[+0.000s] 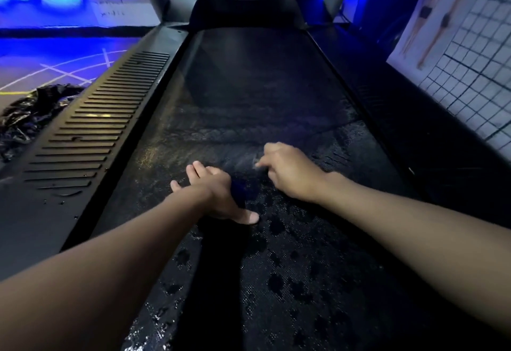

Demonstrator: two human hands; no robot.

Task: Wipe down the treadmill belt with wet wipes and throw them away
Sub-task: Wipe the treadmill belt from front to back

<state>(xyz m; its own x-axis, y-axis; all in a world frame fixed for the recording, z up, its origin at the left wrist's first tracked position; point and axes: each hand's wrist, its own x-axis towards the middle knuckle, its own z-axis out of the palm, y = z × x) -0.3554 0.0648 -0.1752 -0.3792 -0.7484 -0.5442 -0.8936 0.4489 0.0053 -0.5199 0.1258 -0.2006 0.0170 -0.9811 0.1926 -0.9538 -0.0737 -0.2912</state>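
Though wet patches mark its near half, the treadmill belt (249,87) looks dry and dusty farther up, so wiping seems about midway; a slatted side rail (91,129) runs along its left; a crumpled black bag (30,118) lies on the floor beyond; the left hand (213,193) presses flat, fingers straight; the right hand (290,173) is curled and blurred, the pale smear at its fingertips perhaps the wet wipe (257,161), though I cannot tell whether it grips; next, probably strokes toward the far end.

The black textured treadmill belt (262,87) runs up the middle of the frame, with dark wet blotches across its lower half. A left hand (213,190) lies flat on it. At the far left, a crumpled black plastic bag (27,118) sits on the floor (55,68).
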